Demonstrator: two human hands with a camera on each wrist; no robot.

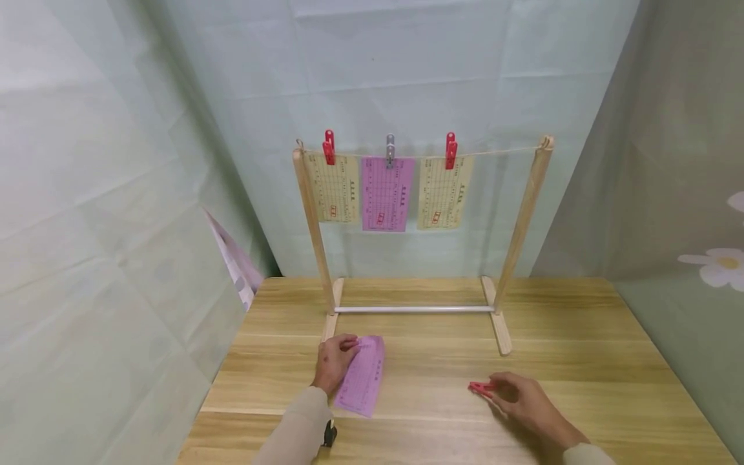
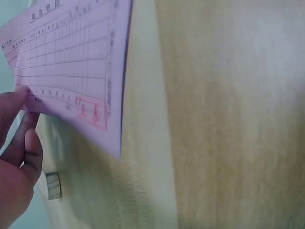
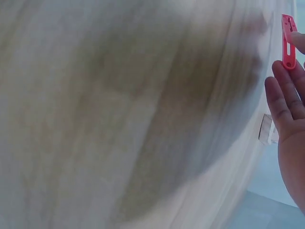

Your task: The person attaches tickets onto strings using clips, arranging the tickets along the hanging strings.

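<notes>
My left hand (image 1: pixel 335 361) pinches a pink printed receipt slip (image 1: pixel 363 381) by its upper edge, low over the table in front of the rack's left foot. In the left wrist view the slip (image 2: pixel 71 62) shows a ruled grid and a red stamp, with the thumb on its edge. To the right, my right hand (image 1: pixel 523 397) holds a red clothespin (image 1: pixel 481 388) between thumb and fingers, a little above the table. The right wrist view shows the clothespin (image 3: pixel 288 43) at the fingertips. Slip and clothespin are well apart.
A wooden rack (image 1: pixel 526 226) stands at the back with a string (image 1: pixel 502 152) across its top. From it hang a yellow slip (image 1: pixel 343 190), a pink slip (image 1: pixel 386 197) and another yellow slip (image 1: pixel 444 194), clipped by red and grey clothespins. A metal bar (image 1: pixel 415 309) joins the feet.
</notes>
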